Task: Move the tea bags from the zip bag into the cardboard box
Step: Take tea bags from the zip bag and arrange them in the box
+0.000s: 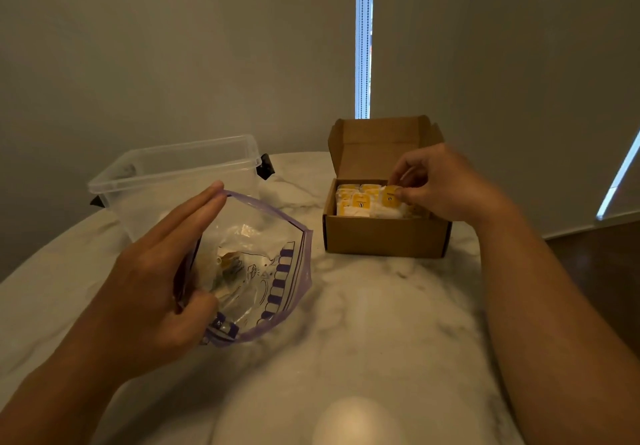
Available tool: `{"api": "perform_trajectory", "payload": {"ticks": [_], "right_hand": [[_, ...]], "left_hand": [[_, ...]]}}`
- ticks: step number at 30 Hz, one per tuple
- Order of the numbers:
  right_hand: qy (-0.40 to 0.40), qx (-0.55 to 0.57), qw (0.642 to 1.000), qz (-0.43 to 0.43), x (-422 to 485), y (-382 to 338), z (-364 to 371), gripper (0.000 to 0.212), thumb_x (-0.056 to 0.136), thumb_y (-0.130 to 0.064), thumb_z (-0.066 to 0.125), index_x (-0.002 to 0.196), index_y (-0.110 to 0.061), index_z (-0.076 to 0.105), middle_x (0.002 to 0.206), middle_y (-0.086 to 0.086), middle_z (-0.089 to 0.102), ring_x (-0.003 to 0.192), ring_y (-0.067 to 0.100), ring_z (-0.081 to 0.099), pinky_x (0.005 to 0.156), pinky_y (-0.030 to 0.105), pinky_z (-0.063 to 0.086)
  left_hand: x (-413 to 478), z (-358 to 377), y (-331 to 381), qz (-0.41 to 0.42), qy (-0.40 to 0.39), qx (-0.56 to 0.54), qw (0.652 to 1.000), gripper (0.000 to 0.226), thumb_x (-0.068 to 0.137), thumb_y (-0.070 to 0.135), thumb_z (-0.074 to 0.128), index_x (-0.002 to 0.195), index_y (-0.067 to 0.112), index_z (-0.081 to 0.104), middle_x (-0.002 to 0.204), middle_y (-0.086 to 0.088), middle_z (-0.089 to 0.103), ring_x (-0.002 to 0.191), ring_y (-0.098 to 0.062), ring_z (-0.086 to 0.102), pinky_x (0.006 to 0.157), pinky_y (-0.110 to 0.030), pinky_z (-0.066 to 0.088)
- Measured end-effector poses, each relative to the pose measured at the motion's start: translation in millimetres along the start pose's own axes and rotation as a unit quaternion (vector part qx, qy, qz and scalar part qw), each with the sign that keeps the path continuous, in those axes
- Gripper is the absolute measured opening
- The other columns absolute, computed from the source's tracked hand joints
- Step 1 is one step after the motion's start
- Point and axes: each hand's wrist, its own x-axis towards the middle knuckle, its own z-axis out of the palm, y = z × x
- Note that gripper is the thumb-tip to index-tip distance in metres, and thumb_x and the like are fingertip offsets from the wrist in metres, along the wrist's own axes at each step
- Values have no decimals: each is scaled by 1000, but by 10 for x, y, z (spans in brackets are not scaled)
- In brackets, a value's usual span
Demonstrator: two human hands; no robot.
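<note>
The left hand reaches in from the lower left with its forearm angled up across the white marble-patterned bench. Its four fingers are stretched out straight and pressed together along the near edge of the clear plastic zip bag with a purple rim, while the thumb folds in and pinches that edge lower down, so the bag's mouth is held wide open towards the camera. A few crumpled tea bags with yellowish tags lie at the bottom of the zip bag.

The right arm stretches forward along the right side of the bench, wrist bent inward over the small brown cardboard box, whose lid stands open at the back. The right hand has its fingers curled, thumb and fingertips pinching one yellow-tagged tea bag just above the box's right part. White tea bags with yellow labels are packed in rows inside the box, filling its left and middle.

Behind the zip bag stands a clear plastic storage tub with black clips.
</note>
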Motion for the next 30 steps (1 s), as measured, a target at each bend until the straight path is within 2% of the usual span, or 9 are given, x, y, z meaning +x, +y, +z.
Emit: {"api": "perform_trajectory", "payload": {"ticks": [3,7,11,15,19,22,26,28,30], "right_hand": [[-42,-41,998,13,25,19,27,16,82,-11,76,91,-24,73,83,-5,69,77,9,66,59,19,49],[-23,-81,996,29,99,72,115,19,80,-10,78,94,-21,74,83,-3,67,71,7,64,49,14,45],[56,-99,993,27,105,29,109,24,76,-11,81,98,-16,73,88,1,71,74,9,63,60,19,45],[136,-71,987,-39,-17,-204,97,21,81,-13,77,102,-15,73,91,-1,69,77,8,62,70,20,47],[129,20,986,-100,-129,-462,188,9,83,-24,75,91,-21,74,80,-10,69,72,1,64,69,21,54],[95,87,984,-121,-189,-612,249,7,83,-29,73,87,-23,73,77,-10,69,72,6,66,66,23,57],[47,169,972,-159,-284,-776,267,10,83,-27,74,87,-18,76,72,-9,70,66,9,68,63,25,57],[21,191,965,-181,-341,-861,294,9,83,-25,75,86,-17,77,72,-9,72,66,8,69,63,26,58],[-18,201,959,-201,-402,-950,358,8,82,-22,76,88,-17,77,74,-9,72,67,5,69,63,22,57]], "left_hand": [[3,-5,13,3,0,-1,1000,81,73,31,47,151,10,37,158,5,36,138,-22,45,90,-52,56],[-1,-15,8,10,-3,7,1000,81,73,29,47,151,11,37,158,6,34,130,-25,51,89,-43,56],[-7,-24,13,1,-5,3,1000,82,73,27,46,152,11,35,159,5,34,142,-16,39,94,-53,54],[39,-39,48,-2,-7,3,1000,79,75,21,49,153,10,34,159,3,33,144,-13,35,101,-48,51],[214,-49,53,3,-33,37,999,81,75,20,51,153,12,33,159,2,33,145,-8,32,113,-20,35],[352,-93,17,-2,-92,70,993,86,71,17,56,154,15,31,160,4,30,144,-6,30,108,-4,25],[497,-211,-33,0,-144,99,985,87,68,37,46,153,19,35,161,11,25,144,-7,31,111,-22,30],[540,-224,-46,-1,-162,112,981,85,70,35,53,153,21,36,161,14,25,134,-6,42,103,-18,37],[534,-197,-62,-1,-171,130,977,88,73,21,71,153,20,34,161,14,25,122,-19,38,79,-4,38]]}}
